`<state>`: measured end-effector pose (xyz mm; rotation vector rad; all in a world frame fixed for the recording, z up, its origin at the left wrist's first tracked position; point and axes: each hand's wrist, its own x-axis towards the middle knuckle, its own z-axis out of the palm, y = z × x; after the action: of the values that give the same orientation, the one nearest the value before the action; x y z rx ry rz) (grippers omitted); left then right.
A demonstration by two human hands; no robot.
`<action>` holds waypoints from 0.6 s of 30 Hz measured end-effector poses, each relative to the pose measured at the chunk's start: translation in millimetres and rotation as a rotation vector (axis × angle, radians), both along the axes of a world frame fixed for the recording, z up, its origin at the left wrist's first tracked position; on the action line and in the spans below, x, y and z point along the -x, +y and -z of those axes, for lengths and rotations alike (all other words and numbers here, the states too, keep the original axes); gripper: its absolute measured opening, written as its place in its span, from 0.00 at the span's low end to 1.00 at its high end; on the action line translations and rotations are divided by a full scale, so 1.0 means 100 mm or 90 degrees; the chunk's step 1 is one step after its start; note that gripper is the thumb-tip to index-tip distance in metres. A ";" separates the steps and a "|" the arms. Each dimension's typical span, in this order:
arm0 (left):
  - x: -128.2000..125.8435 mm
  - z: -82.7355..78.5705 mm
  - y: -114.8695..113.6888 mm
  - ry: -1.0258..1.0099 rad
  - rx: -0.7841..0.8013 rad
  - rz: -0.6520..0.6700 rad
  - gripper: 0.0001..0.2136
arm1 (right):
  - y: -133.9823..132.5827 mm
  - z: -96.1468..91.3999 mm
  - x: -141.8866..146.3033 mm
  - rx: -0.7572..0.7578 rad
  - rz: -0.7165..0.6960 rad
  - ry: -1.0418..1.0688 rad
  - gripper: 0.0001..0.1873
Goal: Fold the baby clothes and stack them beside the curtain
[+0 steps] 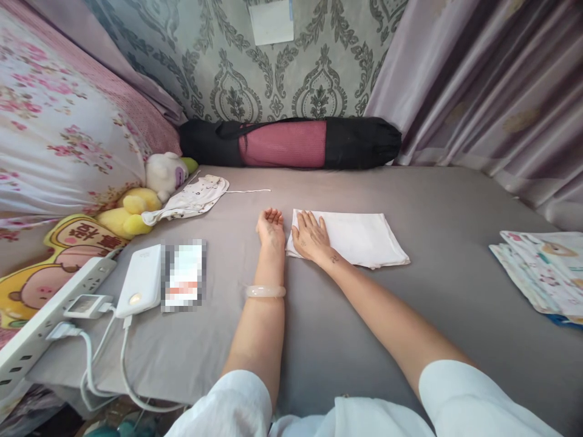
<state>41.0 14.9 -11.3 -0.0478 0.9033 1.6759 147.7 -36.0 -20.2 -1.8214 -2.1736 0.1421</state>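
A folded white cloth point(359, 237) lies flat on the grey sheet point(346, 328). My right hand point(312, 235) rests palm down on its left end, fingers laid out straight and slightly apart. Just left of the cloth, my left hand point(272, 227) lies on its back with the palm up. Its fingers curl loosely and nothing shows in them. A pale bangle point(265, 292) circles my left forearm. Whether the left hand's edge touches the cloth's left edge, I cannot tell.
Folded printed cloths point(546, 267) are stacked at right. At left are a power strip point(59, 303), a white power bank point(140, 279), a blurred-out rectangle point(184, 276), plush toys point(164, 173) and a patterned cloth with a string point(194, 197). A black-and-pink bag point(282, 144) lies along the wall.
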 end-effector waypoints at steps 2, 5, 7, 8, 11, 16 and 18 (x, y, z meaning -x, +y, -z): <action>0.01 0.00 0.00 -0.002 0.000 0.005 0.09 | -0.03 -0.02 0.01 0.004 0.001 0.004 0.29; 0.02 0.00 0.00 0.000 -0.004 0.015 0.10 | -0.13 -0.05 0.05 0.000 -0.024 0.013 0.30; 0.03 0.01 0.00 0.007 -0.011 0.023 0.10 | -0.19 -0.06 0.08 -0.004 -0.043 0.014 0.30; 0.04 0.02 0.00 0.015 -0.014 0.026 0.09 | -0.22 -0.06 0.10 -0.004 -0.048 0.013 0.30; 0.05 0.03 0.01 0.039 -0.015 0.033 0.08 | -0.25 -0.06 0.12 0.005 -0.043 0.009 0.30; 0.01 -0.01 0.00 0.074 0.009 0.032 0.11 | -0.23 -0.10 0.05 0.040 -0.066 0.023 0.30; -0.05 -0.04 -0.03 0.146 -0.005 0.043 0.10 | -0.22 -0.13 -0.03 0.045 -0.073 0.028 0.31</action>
<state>45.7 11.7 -7.5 0.1817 1.0576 1.6431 151.0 -58.1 -7.2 -1.7138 -2.2686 0.2844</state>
